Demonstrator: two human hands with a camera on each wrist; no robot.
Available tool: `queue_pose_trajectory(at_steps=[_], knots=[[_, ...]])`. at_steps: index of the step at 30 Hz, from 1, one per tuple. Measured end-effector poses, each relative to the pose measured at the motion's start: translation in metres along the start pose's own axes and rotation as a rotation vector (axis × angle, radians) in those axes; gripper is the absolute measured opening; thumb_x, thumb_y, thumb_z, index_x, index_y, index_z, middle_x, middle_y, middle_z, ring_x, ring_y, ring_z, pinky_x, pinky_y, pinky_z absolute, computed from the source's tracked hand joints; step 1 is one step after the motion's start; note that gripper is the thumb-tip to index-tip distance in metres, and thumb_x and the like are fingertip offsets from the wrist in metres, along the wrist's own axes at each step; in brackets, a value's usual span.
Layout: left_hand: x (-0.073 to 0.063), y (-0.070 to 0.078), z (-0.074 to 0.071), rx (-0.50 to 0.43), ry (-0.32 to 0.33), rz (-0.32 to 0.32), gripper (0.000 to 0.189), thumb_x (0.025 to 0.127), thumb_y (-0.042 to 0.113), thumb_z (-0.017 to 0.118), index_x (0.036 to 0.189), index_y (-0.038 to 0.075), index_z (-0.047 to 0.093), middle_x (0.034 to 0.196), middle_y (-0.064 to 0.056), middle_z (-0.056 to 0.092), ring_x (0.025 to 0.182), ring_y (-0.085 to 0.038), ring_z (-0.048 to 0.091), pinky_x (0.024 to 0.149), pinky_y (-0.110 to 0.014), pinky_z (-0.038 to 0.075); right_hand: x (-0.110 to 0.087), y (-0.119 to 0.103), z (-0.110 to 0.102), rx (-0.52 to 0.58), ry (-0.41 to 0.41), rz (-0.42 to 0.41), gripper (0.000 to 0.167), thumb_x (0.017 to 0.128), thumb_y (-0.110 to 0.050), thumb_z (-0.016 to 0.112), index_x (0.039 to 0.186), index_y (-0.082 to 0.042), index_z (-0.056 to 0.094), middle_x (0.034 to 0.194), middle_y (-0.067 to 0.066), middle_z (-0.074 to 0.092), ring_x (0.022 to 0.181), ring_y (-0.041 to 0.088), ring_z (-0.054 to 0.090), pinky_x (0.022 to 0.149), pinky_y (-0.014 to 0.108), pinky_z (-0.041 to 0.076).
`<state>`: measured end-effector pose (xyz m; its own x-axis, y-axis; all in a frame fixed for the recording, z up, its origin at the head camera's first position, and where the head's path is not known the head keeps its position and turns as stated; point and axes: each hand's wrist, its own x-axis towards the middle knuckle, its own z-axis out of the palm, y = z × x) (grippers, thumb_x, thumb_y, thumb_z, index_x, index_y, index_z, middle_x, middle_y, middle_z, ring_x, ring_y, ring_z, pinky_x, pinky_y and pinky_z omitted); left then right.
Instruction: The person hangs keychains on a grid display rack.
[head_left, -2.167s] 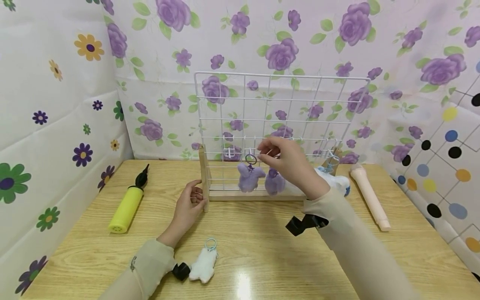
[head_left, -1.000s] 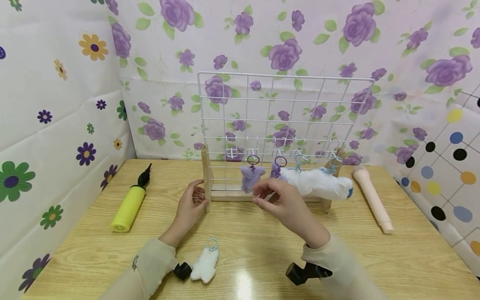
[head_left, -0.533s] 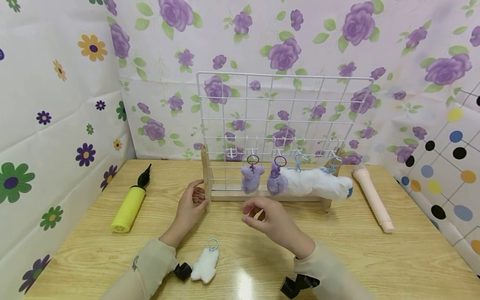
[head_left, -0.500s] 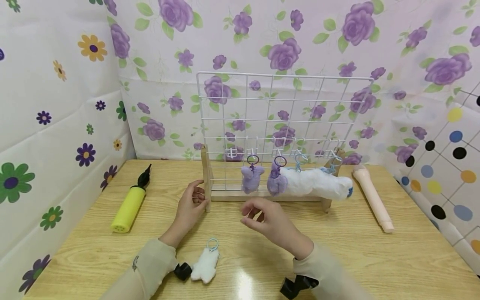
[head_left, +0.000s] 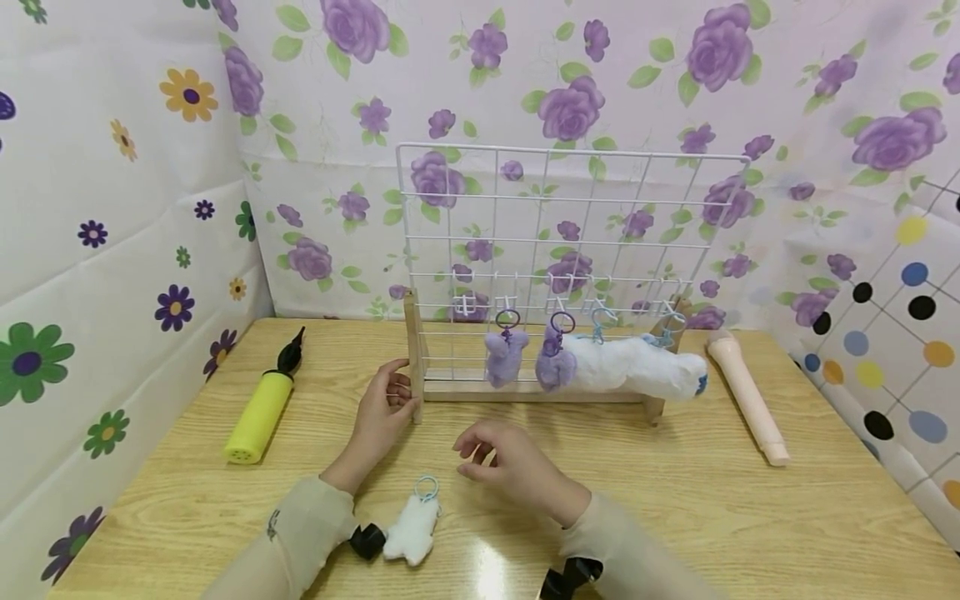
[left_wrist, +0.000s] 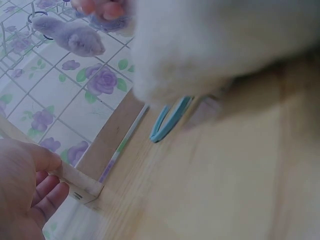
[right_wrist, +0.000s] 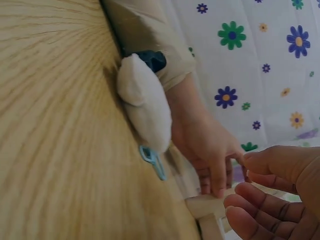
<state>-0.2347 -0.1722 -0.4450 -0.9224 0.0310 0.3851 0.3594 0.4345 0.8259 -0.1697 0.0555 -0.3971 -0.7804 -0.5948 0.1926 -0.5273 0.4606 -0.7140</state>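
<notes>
My left hand (head_left: pixel 378 410) grips the left wooden leg (head_left: pixel 413 346) of a white wire grid rack (head_left: pixel 570 152); in the left wrist view its thumb lies along that leg. My right hand (head_left: pixel 513 468) hovers over the table in front of the rack, fingers loosely curled and holding nothing. Between the forearms lies a white plush keychain (head_left: pixel 411 530) with a light blue ring (head_left: pixel 427 487), also large in the left wrist view. Two purple plush keychains, one at the left (head_left: pixel 506 358) and one beside it (head_left: pixel 555 371), hang from the rack's hooks. White plush ones (head_left: pixel 645 367) hang to their right.
A yellow hand pump (head_left: pixel 258 417) with a black nozzle lies on the wooden table (head_left: pixel 712 517) at the left. On the right lies a pale pink tube-shaped object (head_left: pixel 746 396). An unoccupied white hook (head_left: pixel 465 305) sits at the rack's left end. Flowered cloth hangs behind.
My right hand has come away from the purple keychains on the rack and moved down and left toward the white plush keychain. My left hand has stayed at the rack's leg.
</notes>
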Motion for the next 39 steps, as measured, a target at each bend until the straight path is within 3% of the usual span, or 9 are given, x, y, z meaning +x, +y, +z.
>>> queue_pose_trajectory(at_steps=[14,33,39], knots=[[-0.001,0.000,0.000,0.003,0.004,0.006,0.059,0.083,-0.006,0.068,0.136,0.004,0.043,0.107,-0.018,0.057,0.091,-0.025,0.059,0.077,-0.022,0.053,0.015,0.005,0.030,0.032,-0.130,0.054,0.016,0.087,-0.009,0.070,0.102,-0.005,0.066,0.090,0.003,0.067,0.077,0.000,0.056,0.068,0.014,0.049],[0.000,0.000,-0.001,-0.009,-0.013,-0.009,0.061,0.084,-0.006,0.068,0.138,0.005,0.041,0.109,-0.018,0.056,0.093,-0.026,0.058,0.077,-0.018,0.051,0.027,0.002,0.045,-0.252,-0.179,0.037,0.022,0.082,-0.018,0.076,0.101,-0.011,0.069,0.087,-0.003,0.063,0.075,0.001,0.054,0.069,0.012,0.046],[0.000,0.000,-0.001,0.001,-0.014,0.001,0.060,0.084,-0.006,0.067,0.137,0.004,0.041,0.109,-0.018,0.056,0.093,-0.025,0.058,0.077,-0.018,0.052,0.028,0.001,0.045,-0.280,-0.192,0.032,0.021,0.083,-0.020,0.076,0.101,-0.011,0.070,0.086,-0.004,0.062,0.075,0.000,0.052,0.069,0.011,0.045]])
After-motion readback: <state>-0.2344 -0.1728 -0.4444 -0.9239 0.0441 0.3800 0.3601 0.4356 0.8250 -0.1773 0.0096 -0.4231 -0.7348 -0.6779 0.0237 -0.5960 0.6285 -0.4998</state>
